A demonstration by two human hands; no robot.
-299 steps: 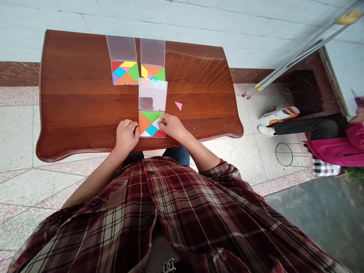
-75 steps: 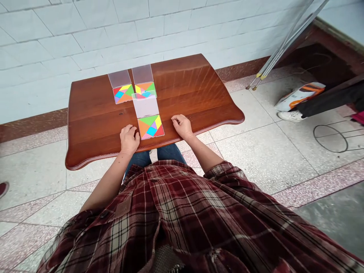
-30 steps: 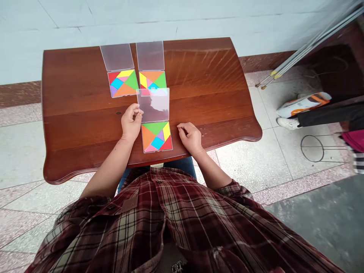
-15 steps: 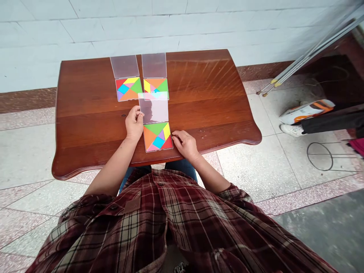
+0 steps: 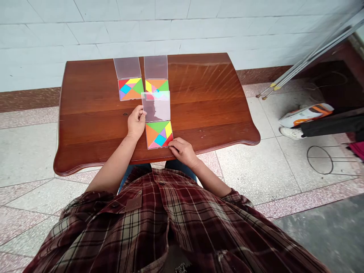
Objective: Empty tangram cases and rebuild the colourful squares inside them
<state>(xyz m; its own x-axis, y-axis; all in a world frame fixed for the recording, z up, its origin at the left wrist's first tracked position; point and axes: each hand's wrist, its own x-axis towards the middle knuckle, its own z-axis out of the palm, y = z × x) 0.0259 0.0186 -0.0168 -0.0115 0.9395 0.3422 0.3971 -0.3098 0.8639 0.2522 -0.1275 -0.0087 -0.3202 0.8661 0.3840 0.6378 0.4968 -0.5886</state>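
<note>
A square tangram puzzle [image 5: 159,134] of coloured pieces lies in a clear case near the front edge of the brown wooden table [image 5: 199,98]. Its clear hinged lid [image 5: 156,106] stands open behind it. My left hand [image 5: 136,122] pinches the lid's left edge, fingers closed on it. My right hand [image 5: 183,150] rests at the case's front right corner, fingers curled against it.
Two more open tangram cases [image 5: 131,88] [image 5: 156,84] with clear lids lie at the back of the table. A white tiled wall stands behind. On the floor to the right are metal poles [image 5: 298,64], a shoe [image 5: 305,113] and a wire ring [image 5: 320,159].
My left hand went from the table beside the case up to the lid's left edge. My right hand slid in to the case's front right corner. The loose pink triangle left the table.
</note>
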